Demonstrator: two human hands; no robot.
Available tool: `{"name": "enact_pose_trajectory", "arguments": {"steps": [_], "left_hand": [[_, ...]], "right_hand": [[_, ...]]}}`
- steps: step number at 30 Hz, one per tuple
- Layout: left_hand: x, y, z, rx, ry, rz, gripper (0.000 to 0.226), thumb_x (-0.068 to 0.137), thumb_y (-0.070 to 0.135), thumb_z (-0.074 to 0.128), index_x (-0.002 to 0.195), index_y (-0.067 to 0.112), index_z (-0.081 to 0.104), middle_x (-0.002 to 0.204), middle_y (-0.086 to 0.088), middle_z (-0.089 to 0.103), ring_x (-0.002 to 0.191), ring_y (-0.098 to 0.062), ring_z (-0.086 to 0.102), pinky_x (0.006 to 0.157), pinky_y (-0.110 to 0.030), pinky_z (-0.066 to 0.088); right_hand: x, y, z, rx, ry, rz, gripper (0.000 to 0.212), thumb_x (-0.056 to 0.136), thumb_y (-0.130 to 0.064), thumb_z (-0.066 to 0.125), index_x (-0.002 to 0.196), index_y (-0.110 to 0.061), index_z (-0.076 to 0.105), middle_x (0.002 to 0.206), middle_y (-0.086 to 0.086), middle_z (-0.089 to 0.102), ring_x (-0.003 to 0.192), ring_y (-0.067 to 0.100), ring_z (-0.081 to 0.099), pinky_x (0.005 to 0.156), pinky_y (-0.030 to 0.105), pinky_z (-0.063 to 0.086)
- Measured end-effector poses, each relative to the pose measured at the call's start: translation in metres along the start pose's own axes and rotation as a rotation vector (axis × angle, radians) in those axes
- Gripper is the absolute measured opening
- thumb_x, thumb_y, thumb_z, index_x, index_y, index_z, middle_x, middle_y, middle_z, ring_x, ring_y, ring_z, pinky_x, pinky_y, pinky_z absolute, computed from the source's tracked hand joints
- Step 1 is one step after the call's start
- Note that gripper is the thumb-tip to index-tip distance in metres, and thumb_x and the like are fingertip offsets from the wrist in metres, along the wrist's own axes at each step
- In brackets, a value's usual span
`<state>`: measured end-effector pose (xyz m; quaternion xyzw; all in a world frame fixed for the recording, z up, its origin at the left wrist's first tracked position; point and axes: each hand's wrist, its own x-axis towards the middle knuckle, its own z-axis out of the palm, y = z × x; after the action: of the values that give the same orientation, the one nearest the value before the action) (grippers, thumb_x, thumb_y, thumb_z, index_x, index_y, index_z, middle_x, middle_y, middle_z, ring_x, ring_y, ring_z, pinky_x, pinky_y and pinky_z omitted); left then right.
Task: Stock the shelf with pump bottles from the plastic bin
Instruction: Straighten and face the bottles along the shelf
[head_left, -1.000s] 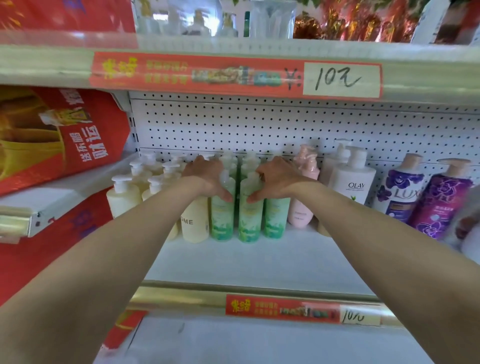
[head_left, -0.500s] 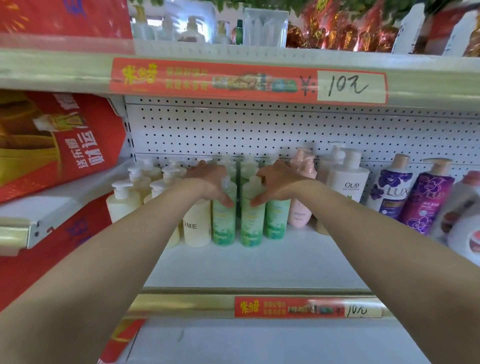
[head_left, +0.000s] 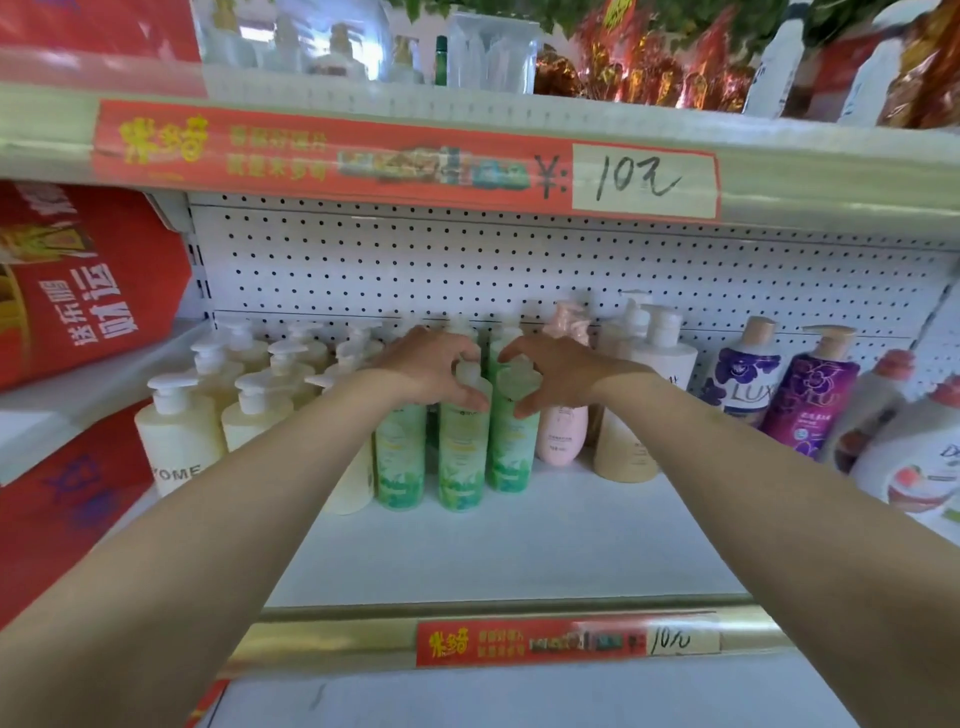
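Little has moved in the last second. Our left hand (head_left: 431, 364) and right hand (head_left: 558, 371) still cup the heads of two translucent green plastic pump bottles (head_left: 462, 457), fingers curled over, thumbs on the shoulders. The bottles stand upright on the white metal shelf (head_left: 519, 545), so we judge them placed and only being squared up. White pegboard (head_left: 467, 270) backs the shelf, and cream pump bottles (head_left: 176, 436) stand alongside. The bin is out of view.
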<state>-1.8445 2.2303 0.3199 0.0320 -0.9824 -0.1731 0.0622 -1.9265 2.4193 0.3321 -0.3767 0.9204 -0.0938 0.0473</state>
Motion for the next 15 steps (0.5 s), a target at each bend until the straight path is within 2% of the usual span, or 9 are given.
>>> {"name": "enact_pose_trajectory", "arguments": {"steps": [2, 4, 7, 12, 15], "left_hand": [[0.002, 0.003, -0.002, 0.066, -0.044, -0.009, 0.078, 0.062, 0.063, 0.081, 0.127, 0.03, 0.056, 0.125, 0.004, 0.058, 0.116, -0.02, 0.054, 0.099, -0.039, 0.047], [0.001, 0.005, -0.002, 0.121, -0.094, -0.032, 0.082, 0.059, 0.064, 0.082, 0.128, 0.032, 0.051, 0.119, 0.005, 0.054, 0.112, -0.021, 0.053, 0.095, -0.039, 0.049], [0.002, 0.003, 0.002, 0.143, -0.107, -0.05, 0.084, 0.055, 0.063, 0.084, 0.127, 0.037, 0.049, 0.12, 0.001, 0.055, 0.104, -0.023, 0.057, 0.09, -0.041, 0.052], [0.004, 0.004, 0.002, 0.149, -0.11, -0.042, 0.076, 0.06, 0.059, 0.084, 0.124, 0.035, 0.05, 0.119, 0.001, 0.056, 0.105, -0.023, 0.056, 0.09, -0.039, 0.051], [0.0, 0.004, -0.01, 0.021, -0.126, -0.032, 0.074, 0.069, 0.055, 0.081, 0.132, 0.031, 0.05, 0.122, 0.012, 0.052, 0.111, -0.012, 0.051, 0.089, -0.027, 0.044]], "right_hand": [[0.004, 0.004, 0.002, 0.005, 0.018, -0.033, 0.064, 0.078, -0.031, 0.083, 0.132, -0.026, 0.049, 0.121, 0.008, 0.056, 0.093, 0.02, 0.056, 0.068, 0.03, 0.046], [0.006, 0.008, 0.0, 0.028, 0.016, -0.05, 0.057, 0.075, -0.033, 0.085, 0.12, -0.029, 0.051, 0.108, 0.001, 0.057, 0.092, 0.02, 0.058, 0.067, 0.03, 0.048], [0.003, 0.009, -0.005, 0.022, -0.029, -0.077, 0.061, 0.074, -0.036, 0.086, 0.123, -0.031, 0.05, 0.097, -0.015, 0.049, 0.09, 0.012, 0.054, 0.064, 0.025, 0.045], [0.003, 0.008, -0.006, -0.027, -0.085, -0.09, 0.07, 0.076, -0.043, 0.082, 0.136, -0.026, 0.049, 0.118, -0.007, 0.052, 0.11, 0.016, 0.053, 0.081, 0.025, 0.046], [0.002, 0.009, -0.009, -0.037, -0.134, -0.096, 0.07, 0.077, -0.046, 0.081, 0.136, -0.024, 0.049, 0.122, -0.007, 0.054, 0.112, 0.016, 0.055, 0.088, 0.028, 0.049]]}}
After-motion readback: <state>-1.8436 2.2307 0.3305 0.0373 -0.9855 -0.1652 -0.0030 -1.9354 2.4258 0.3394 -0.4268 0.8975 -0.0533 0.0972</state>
